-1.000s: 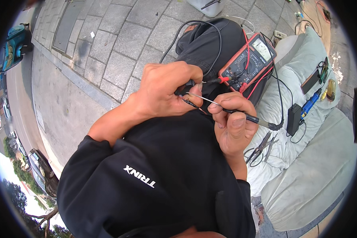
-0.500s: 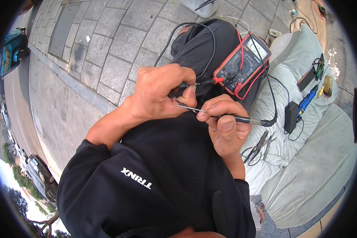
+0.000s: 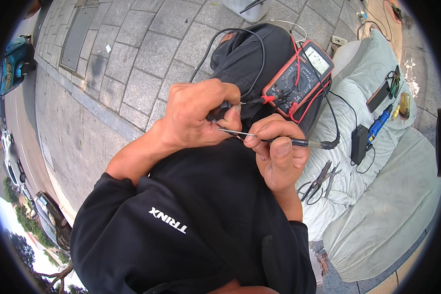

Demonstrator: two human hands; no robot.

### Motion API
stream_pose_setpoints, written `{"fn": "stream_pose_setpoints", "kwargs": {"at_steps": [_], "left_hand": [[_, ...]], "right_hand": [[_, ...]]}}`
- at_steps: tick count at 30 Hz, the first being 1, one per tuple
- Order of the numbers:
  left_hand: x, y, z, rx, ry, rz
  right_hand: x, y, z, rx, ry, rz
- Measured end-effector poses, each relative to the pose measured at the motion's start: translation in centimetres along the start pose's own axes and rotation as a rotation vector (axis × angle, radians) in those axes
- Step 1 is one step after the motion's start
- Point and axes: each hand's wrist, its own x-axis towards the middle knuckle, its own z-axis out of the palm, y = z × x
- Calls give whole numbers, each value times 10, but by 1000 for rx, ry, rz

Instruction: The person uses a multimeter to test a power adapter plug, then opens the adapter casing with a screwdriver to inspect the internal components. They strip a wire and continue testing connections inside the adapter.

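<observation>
My right hand point(image 3: 281, 154) pinches a black multimeter probe point(image 3: 314, 143), its thin metal tip pointing left toward my other hand. The tip reaches the fingers of my left hand point(image 3: 198, 115), by a thin dark wire end; whether they touch I cannot tell. My left hand is closed on a black cable end, mostly hidden by the fingers. A black cable point(image 3: 263, 54) loops away above it. A red-tipped lead point(image 3: 267, 99) lies between that hand and the multimeter point(image 3: 299, 78), which has a red and dark grey case and rests on my dark-trousered leg.
On the pale green cushion point(image 3: 362, 93) to the right lie scissors point(image 3: 316, 183), a black box-shaped adapter point(image 3: 360, 144), a blue-handled tool point(image 3: 379, 125), a dark flat object point(image 3: 378, 100) and a yellow-handled tool point(image 3: 403, 105). A whitish container point(image 3: 247, 10) stands on the paving at the top.
My right hand and the probe have shifted slightly left, and the multimeter has moved a little. My left hand keeps its grip. A white car has come further into view on the road.
</observation>
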Motion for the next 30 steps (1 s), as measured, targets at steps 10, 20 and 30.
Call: {"fn": "stream_pose_setpoints", "kwargs": {"at_steps": [10,20,30], "left_hand": [[0,3,0,10,10,-11],[-3,-1,0,6,2,38],[-5,-1,0,-1,-3,27]], "right_hand": [[1,-1,0,-17,-30,-1],[-2,5,-6,147,53,-19],[-1,8,-2,128,22,10]]}}
